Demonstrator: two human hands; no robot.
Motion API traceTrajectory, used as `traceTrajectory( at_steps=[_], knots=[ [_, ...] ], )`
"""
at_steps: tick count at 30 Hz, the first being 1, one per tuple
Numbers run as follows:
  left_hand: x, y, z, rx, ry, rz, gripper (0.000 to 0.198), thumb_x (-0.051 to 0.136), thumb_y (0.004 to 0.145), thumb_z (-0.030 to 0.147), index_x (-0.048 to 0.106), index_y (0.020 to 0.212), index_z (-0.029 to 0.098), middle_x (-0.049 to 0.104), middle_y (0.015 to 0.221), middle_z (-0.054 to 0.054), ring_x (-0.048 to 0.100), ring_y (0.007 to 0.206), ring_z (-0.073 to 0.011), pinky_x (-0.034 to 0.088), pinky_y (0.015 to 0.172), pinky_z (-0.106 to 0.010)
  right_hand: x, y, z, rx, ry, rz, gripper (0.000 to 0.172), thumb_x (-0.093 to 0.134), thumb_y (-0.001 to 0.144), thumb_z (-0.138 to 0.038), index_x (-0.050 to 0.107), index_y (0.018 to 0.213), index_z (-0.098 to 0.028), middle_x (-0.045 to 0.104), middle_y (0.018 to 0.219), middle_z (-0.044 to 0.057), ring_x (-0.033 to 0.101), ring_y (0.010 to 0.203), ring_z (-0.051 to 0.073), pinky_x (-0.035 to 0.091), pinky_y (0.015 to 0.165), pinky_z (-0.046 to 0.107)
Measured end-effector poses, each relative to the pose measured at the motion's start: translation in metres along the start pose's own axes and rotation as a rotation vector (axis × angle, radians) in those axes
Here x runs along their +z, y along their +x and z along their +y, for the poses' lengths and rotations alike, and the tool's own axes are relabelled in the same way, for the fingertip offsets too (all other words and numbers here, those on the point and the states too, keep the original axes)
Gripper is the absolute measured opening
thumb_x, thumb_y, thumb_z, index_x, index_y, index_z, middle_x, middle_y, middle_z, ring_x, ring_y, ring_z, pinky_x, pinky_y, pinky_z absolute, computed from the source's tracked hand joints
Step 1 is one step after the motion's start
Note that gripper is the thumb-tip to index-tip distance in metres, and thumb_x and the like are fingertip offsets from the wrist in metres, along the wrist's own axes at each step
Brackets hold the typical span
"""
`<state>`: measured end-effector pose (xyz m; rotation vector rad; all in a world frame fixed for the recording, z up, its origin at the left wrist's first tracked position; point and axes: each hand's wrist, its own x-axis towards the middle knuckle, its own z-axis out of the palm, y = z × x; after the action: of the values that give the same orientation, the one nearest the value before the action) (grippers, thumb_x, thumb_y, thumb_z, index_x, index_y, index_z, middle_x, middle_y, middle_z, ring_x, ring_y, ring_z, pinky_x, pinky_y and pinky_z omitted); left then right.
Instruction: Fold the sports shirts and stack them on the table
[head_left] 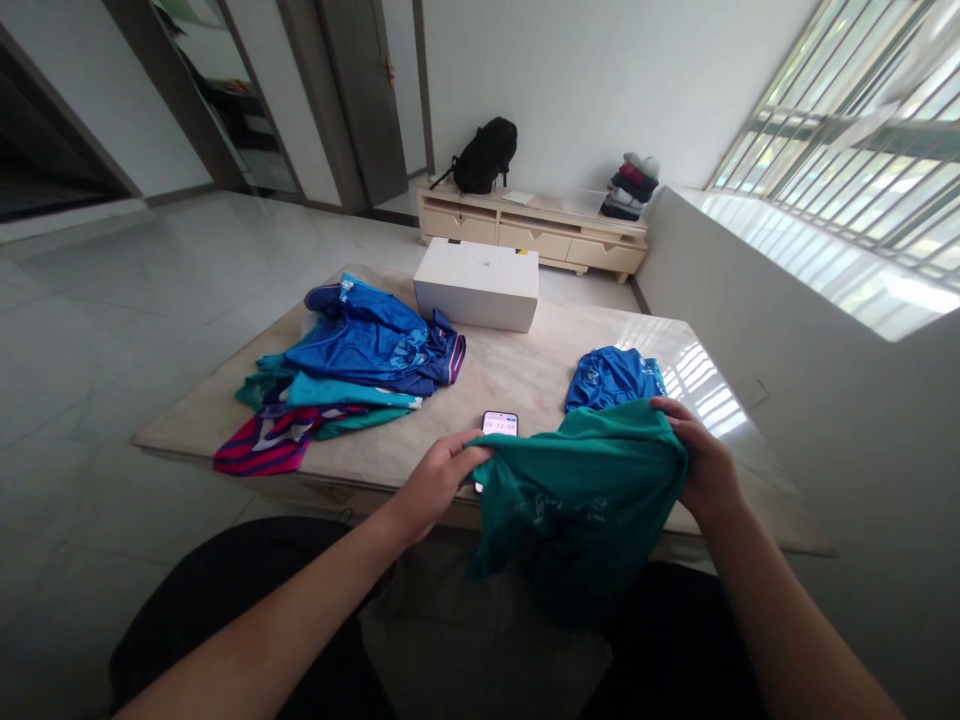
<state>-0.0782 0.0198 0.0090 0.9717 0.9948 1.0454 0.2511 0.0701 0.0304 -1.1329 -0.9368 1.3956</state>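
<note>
Hands point(437, 485), both closed, are pinching opposite upper ends of a green garment point(592, 470), seemingly spreading it at the worktop's point(517, 370) edge.

We hold one green garment point(589, 480) | pale print across its face | upper edge spread between our left hand point(436, 485) and right hand point(705, 465) | lower part draping loose below both

green garment point(600, 470) held up between left grip point(448, 470) and right grip point(701, 460) at the near edge of a table point(532, 370), lit phone point(500, 424) partly behind it, blue garment point(611, 376) just beyond, heaped clothes point(364, 340) on the left, white box point(480, 288) at the back, black backpack point(487, 157) on a low cabinet point(534, 241)
</note>
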Motion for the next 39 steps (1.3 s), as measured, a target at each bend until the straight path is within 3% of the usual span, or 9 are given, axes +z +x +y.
traceTrajectory(
  at_steps=[4, 9, 15, 18, 21, 25, 28, 34, 39],
  knots=[
    [0.000, 0.003, 0.003, -0.028, -0.166, 0.110, 0.033, 0.079, 0.081, 0.042, 0.075, 0.098, 0.014, 0.072, 0.078, -0.001, 0.065, 0.073, -0.0152, 0.050, 0.070, -0.022, -0.005, 0.014, 0.009, -0.019, -0.043, 0.055, 0.024, 0.074, 0.077, -0.033, 0.077, 0.099, -0.023, 0.074, 0.081, 0.000, 0.066, 0.069, 0.017, 0.054, 0.065, 0.028],
    [0.014, -0.003, -0.010, -0.031, -0.118, -0.004, 0.040, 0.079, 0.084, 0.049, 0.071, 0.099, 0.013, 0.070, 0.082, -0.002, 0.061, 0.076, -0.0147, 0.049, 0.072, -0.023, -0.005, 0.015, 0.016, 0.003, -0.229, 0.023, 0.026, 0.079, 0.080, -0.040, 0.079, 0.095, -0.019, 0.075, 0.081, 0.003, 0.065, 0.069, 0.016, 0.051, 0.062, 0.025],
    [0.049, -0.029, -0.041, -0.066, 0.097, -0.339, 0.044, 0.071, 0.089, 0.057, 0.066, 0.088, 0.013, 0.054, 0.070, 0.003, 0.045, 0.063, -0.0106, 0.035, 0.058, -0.022, 0.039, -0.031, 0.009, 0.118, -0.629, -0.816, 0.056, 0.080, 0.082, -0.049, 0.073, 0.127, -0.017, 0.076, 0.104, 0.006, 0.067, 0.093, 0.023, 0.053, 0.078, 0.027],
    [0.059, -0.036, -0.049, -0.048, 0.184, -0.324, 0.045, 0.069, 0.090, 0.058, 0.068, 0.091, 0.013, 0.054, 0.071, 0.002, 0.044, 0.065, -0.0114, 0.034, 0.059, -0.023, 0.061, -0.047, 0.020, 0.124, -0.800, -0.964, 0.055, 0.087, 0.073, -0.053, 0.078, 0.112, -0.015, 0.074, 0.092, 0.004, 0.064, 0.083, 0.021, 0.050, 0.071, 0.025],
    [0.061, -0.039, -0.052, -0.056, 0.154, -0.305, 0.049, 0.065, 0.091, 0.061, 0.066, 0.098, 0.013, 0.051, 0.071, 0.002, 0.042, 0.064, -0.0111, 0.032, 0.059, -0.023, 0.067, -0.047, 0.035, 0.162, -0.900, -0.946, 0.052, 0.087, 0.070, -0.058, 0.080, 0.096, -0.014, 0.064, 0.072, -0.001, 0.051, 0.066, 0.013, 0.041, 0.058, 0.021],
    [0.058, -0.041, -0.056, -0.081, 0.051, -0.319, 0.060, 0.065, 0.092, 0.062, 0.052, 0.130, 0.017, 0.048, 0.073, 0.005, 0.036, 0.060, -0.0094, 0.027, 0.055, -0.022, 0.055, -0.034, 0.040, 0.191, -0.890, -0.952, 0.051, 0.077, 0.080, -0.063, 0.075, 0.079, -0.012, 0.046, 0.061, -0.004, 0.036, 0.060, 0.009, 0.029, 0.051, 0.020],
    [0.054, -0.040, -0.059, -0.123, 0.021, -0.370, 0.071, 0.071, 0.091, 0.053, 0.038, 0.145, 0.021, 0.059, 0.083, 0.001, 0.049, 0.066, -0.0116, 0.034, 0.060, -0.022, 0.043, -0.030, 0.030, 0.210, -0.799, -0.944, 0.052, 0.070, 0.087, -0.063, 0.072, 0.074, -0.012, 0.043, 0.060, -0.004, 0.034, 0.058, 0.009, 0.027, 0.049, 0.021],
    [0.044, -0.033, -0.061, -0.122, 0.424, -0.511, 0.024, 0.071, 0.089, 0.038, 0.066, 0.099, 0.017, 0.072, 0.096, -0.005, 0.067, 0.089, -0.0241, 0.048, 0.074, -0.028, 0.024, -0.024, 0.011, 0.006, -0.874, -0.737, 0.042, 0.068, 0.092, -0.055, 0.080, 0.085, -0.015, 0.071, 0.076, 0.004, 0.058, 0.069, 0.016, 0.045, 0.060, 0.025],
    [0.039, -0.034, -0.064, -0.068, 0.729, -0.527, 0.015, 0.065, 0.087, 0.027, 0.067, 0.102, 0.022, 0.076, 0.096, -0.004, 0.071, 0.088, -0.0258, 0.048, 0.075, -0.029, 0.006, -0.014, 0.005, -0.171, -0.896, -0.471, 0.037, 0.070, 0.091, -0.051, 0.084, 0.101, -0.019, 0.080, 0.091, 0.007, 0.069, 0.080, 0.024, 0.054, 0.069, 0.030]
  ],
)
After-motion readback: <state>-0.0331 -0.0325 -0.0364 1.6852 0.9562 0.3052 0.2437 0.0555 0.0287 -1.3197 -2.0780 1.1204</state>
